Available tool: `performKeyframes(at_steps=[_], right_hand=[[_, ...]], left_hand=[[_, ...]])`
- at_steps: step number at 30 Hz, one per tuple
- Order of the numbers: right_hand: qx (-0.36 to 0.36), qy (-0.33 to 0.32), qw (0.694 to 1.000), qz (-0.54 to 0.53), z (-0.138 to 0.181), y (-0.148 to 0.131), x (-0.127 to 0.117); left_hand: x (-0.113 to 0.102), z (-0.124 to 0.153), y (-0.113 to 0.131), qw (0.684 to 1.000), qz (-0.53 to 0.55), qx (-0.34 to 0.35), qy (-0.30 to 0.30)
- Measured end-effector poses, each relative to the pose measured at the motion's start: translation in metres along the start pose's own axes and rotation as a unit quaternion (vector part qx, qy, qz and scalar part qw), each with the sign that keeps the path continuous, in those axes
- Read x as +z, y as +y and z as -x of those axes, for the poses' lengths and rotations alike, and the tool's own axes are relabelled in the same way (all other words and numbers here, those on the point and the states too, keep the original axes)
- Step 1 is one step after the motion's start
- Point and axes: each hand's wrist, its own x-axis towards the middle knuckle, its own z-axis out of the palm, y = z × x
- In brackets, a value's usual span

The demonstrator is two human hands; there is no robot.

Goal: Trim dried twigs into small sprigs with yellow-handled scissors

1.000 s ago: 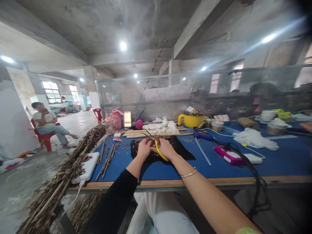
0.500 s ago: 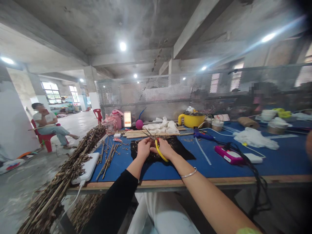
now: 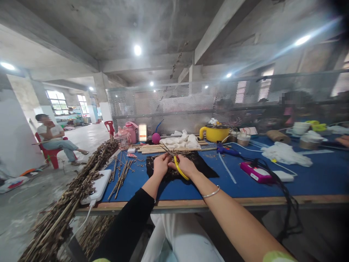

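**Scissors in hand, small heap of bits, big bundle waiting: mid-job by the look of it**

So you've got the yellow-handled scissors (image 3: 177,168) in your right hand (image 3: 187,165), fingers closed round the loops, blades pointing up and left at the centre of the frame. Your left hand (image 3: 160,166) is right beside it, fingers curled in; can't tell if they're pinching anything, your own hand hides it. Both are over the dark cloth (image 3: 207,169) on the blue tabletop (image 3: 316,182), centre frame.

Progress-wise, I'd call it underway, nowhere near finished. There's brown plant litter scattered on that cloth, so I reckon some trimming's been done. The short bare stalks (image 3: 123,178) left of centre look stripped to me, and they're lying loose, not tied or sorted. Meanwhile the long dried bundle (image 3: 72,191) down the left of the frame is thick with withered leaves, so that lot seems untouched. How many pieces are done? Couldn't say, the litter's too small to count.
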Motion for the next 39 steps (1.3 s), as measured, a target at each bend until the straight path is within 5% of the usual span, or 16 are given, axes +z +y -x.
performKeyframes(at_steps=[26,39], right_hand=[[0.023,-0.019,0.999,-0.024,-0.005,0.004,0.001],[0.025,0.078,0.997,-0.002,0.001,0.002,-0.005]], left_hand=[[0.002,0.001,0.002,0.994,0.038,-0.101,-0.013],[0.006,-0.002,0.005,0.981,0.136,-0.139,0.014]])
